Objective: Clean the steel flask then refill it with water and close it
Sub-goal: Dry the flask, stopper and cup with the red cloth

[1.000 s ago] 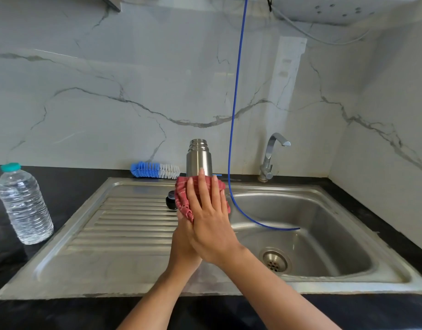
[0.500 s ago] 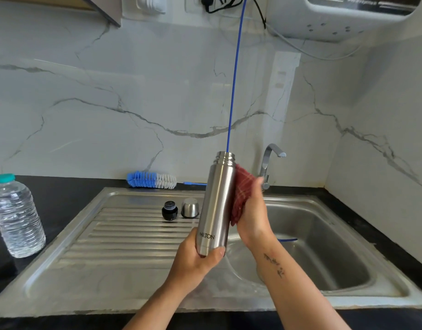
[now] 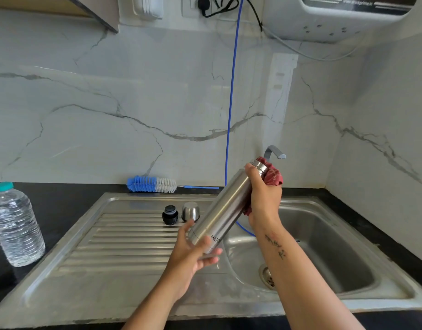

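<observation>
— What is shown?
— A red checked cloth point(image 3: 273, 178) is gripped by the right hand point(image 3: 264, 198) against the tilted, uncapped steel flask point(image 3: 225, 208) above the steel sink point(image 3: 324, 246); its base is cradled in the left hand point(image 3: 191, 253), fingers loosely curled.

— Which step?
— Drying, seemingly; refilling from the clear plastic water bottle point(image 3: 15, 225) is expected next.

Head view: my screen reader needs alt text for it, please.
Over a steel sink, a person tilts an open steel flask; the left hand supports its base, the right hand wraps a red cloth round its neck. Two caps sit on the drainboard.

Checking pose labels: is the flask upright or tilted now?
Tilted. The flask leans mouth-up to the right, base in the left hand, neck gripped by the right hand with the red cloth.
</observation>
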A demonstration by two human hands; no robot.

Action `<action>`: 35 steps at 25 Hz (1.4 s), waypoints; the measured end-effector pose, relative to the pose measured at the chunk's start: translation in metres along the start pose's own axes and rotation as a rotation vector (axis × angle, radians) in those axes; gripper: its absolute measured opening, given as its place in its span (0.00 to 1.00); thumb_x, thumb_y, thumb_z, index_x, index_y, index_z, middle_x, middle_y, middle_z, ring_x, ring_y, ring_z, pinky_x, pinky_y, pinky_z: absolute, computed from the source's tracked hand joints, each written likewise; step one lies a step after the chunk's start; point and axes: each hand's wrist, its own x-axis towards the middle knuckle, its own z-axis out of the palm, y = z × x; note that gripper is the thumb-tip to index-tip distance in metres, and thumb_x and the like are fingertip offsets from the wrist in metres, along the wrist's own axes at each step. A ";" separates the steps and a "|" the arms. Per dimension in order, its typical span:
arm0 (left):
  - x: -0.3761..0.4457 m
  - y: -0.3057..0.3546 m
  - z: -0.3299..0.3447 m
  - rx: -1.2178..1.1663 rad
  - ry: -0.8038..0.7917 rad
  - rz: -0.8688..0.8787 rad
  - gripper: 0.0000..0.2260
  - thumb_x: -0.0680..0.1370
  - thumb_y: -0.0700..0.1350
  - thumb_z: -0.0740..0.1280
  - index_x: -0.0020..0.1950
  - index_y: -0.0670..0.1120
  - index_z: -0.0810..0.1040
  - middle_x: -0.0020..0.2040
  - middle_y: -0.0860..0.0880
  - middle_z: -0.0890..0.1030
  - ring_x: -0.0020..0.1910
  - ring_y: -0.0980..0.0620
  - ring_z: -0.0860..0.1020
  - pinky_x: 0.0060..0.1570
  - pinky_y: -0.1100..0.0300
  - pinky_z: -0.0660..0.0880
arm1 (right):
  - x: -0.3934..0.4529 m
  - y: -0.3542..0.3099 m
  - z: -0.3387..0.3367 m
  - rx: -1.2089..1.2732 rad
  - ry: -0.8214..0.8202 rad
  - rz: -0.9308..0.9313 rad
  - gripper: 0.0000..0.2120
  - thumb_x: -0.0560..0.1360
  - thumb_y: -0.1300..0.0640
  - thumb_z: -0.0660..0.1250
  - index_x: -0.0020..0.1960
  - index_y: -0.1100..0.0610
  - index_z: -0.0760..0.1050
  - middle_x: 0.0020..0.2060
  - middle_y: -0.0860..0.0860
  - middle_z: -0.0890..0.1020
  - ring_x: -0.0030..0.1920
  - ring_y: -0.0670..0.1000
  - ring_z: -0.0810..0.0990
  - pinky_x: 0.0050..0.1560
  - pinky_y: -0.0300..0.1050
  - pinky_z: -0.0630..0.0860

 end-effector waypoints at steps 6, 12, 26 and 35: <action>0.005 -0.002 -0.001 -0.017 0.092 0.037 0.35 0.68 0.66 0.76 0.71 0.50 0.75 0.62 0.45 0.82 0.50 0.45 0.84 0.42 0.59 0.79 | -0.004 0.002 -0.007 0.054 0.020 0.152 0.18 0.67 0.46 0.81 0.53 0.43 0.78 0.46 0.49 0.85 0.45 0.53 0.85 0.47 0.54 0.83; 0.004 -0.003 -0.005 -0.170 -0.063 0.016 0.43 0.62 0.69 0.78 0.70 0.47 0.76 0.61 0.41 0.82 0.49 0.45 0.83 0.43 0.57 0.79 | -0.003 -0.001 -0.016 0.131 0.079 0.236 0.21 0.70 0.48 0.79 0.58 0.48 0.75 0.54 0.55 0.84 0.49 0.56 0.84 0.38 0.51 0.82; 0.004 -0.001 -0.005 -0.081 0.009 0.109 0.25 0.77 0.50 0.74 0.72 0.45 0.74 0.63 0.41 0.83 0.61 0.43 0.82 0.54 0.56 0.82 | 0.001 -0.016 -0.016 0.106 0.033 0.227 0.22 0.71 0.47 0.78 0.60 0.48 0.75 0.51 0.54 0.83 0.48 0.55 0.84 0.40 0.52 0.83; 0.005 0.003 -0.003 -0.208 -0.041 0.008 0.34 0.69 0.56 0.80 0.69 0.40 0.77 0.61 0.36 0.83 0.59 0.38 0.83 0.52 0.52 0.83 | 0.004 -0.014 -0.023 0.128 0.066 0.258 0.20 0.70 0.45 0.78 0.58 0.48 0.76 0.52 0.54 0.83 0.50 0.56 0.84 0.49 0.60 0.84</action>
